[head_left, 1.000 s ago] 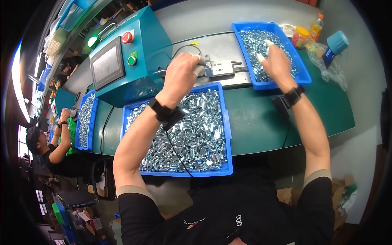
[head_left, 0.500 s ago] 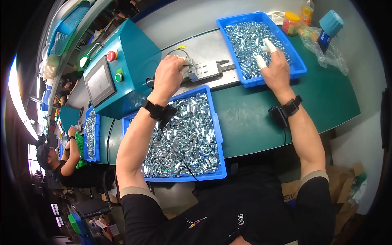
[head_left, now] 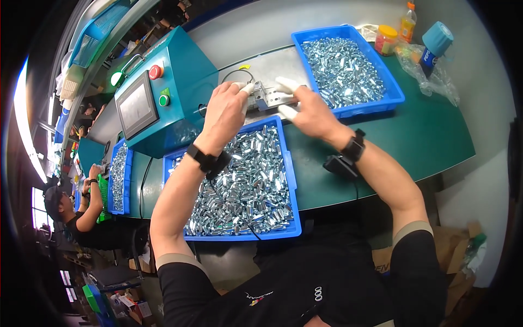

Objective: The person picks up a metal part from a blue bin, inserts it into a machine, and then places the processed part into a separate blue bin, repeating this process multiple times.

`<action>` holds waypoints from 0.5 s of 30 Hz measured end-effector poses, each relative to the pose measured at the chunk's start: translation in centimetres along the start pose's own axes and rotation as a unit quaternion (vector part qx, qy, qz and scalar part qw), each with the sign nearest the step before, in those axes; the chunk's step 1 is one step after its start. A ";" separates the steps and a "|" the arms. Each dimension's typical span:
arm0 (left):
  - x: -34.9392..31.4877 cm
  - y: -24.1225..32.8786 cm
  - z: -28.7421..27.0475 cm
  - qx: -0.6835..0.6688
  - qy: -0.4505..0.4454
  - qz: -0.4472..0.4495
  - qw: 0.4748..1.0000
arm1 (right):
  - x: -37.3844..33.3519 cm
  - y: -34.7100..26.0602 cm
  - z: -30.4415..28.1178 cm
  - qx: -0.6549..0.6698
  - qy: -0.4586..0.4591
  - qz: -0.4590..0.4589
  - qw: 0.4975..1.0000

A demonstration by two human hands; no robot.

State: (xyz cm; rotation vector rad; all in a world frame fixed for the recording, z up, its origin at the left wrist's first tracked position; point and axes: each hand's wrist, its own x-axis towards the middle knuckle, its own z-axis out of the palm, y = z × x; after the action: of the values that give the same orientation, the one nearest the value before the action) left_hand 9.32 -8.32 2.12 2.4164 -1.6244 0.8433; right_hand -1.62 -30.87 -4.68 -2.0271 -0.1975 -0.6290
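Observation:
At the machine's metal fixture [head_left: 272, 99], my left hand [head_left: 224, 111] has its fingers bent and drawn together at the block's left end. White covers are on its fingertips, and what lies between them is hidden. My right hand [head_left: 315, 115] reaches in from the other side, its white-covered thumb and index finger spread apart at the fixture's right end. No part shows between those two fingers. Small shiny metal parts fill a blue tray [head_left: 295, 191] below my left hand. Another blue tray [head_left: 396, 101] of such parts lies beyond my right hand.
A teal machine [head_left: 188, 68] with a screen [head_left: 136, 106], a red button [head_left: 156, 72] and a green button [head_left: 164, 100] stands at left. A jar [head_left: 385, 41], a bottle [head_left: 407, 24] and a blue cup [head_left: 437, 37] stand far right. Another person [head_left: 81, 215] works at far left.
My right hand has moved left from over the far tray of metal parts to the fixture. My left hand stays at the fixture, its position nearly the same.

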 end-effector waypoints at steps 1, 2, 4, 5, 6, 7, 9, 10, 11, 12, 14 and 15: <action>-0.4 0.5 -0.9 -0.023 0.004 -0.014 1.000 | 0.6 -0.2 0.7 0.026 -0.013 0.030 0.999; -1.2 0.9 -1.8 -0.046 0.007 -0.029 0.999 | 1.1 -0.3 1.3 0.052 -0.028 0.060 0.996; -2.8 2.2 -4.3 -0.065 0.013 -0.048 0.997 | 1.9 0.3 2.0 0.078 -0.046 0.086 0.992; -3.9 3.1 -5.6 -0.085 0.004 -0.058 0.995 | 2.0 0.8 2.3 0.103 -0.048 0.081 0.990; -5.1 4.1 -6.8 -0.106 -0.005 -0.069 0.992 | 2.0 1.5 2.6 0.129 -0.051 0.077 0.987; -6.8 5.1 -7.9 -0.119 -0.014 -0.095 0.988 | 2.0 1.7 3.0 0.155 -0.056 0.072 0.984; -9.7 7.3 -9.1 -0.145 -0.024 -0.134 0.980 | 2.0 1.7 2.7 0.148 -0.062 0.074 0.984; -11.3 8.4 -9.7 -0.153 -0.026 -0.149 0.977 | 1.9 1.4 2.6 0.142 -0.065 0.074 0.985; -12.7 9.3 -10.0 -0.155 -0.026 -0.155 0.975 | 1.8 1.3 2.6 0.136 -0.068 0.075 0.986; -14.2 10.4 -10.4 -0.184 -0.033 -0.185 0.965 | 1.9 1.2 2.8 0.136 -0.074 0.075 0.985; -16.1 12.3 -10.4 -0.216 -0.036 -0.219 0.951 | 2.5 1.3 2.9 0.126 -0.073 0.065 0.987; -17.0 13.3 -10.1 -0.230 -0.025 -0.236 0.944 | 2.7 1.4 3.1 0.121 -0.074 0.059 0.988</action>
State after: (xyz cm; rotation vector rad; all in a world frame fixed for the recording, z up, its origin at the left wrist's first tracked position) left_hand -10.98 3.94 -0.70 2.3297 -1.0211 0.2830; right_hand 2.32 -29.23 -5.60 -1.8342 -0.2276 -0.3621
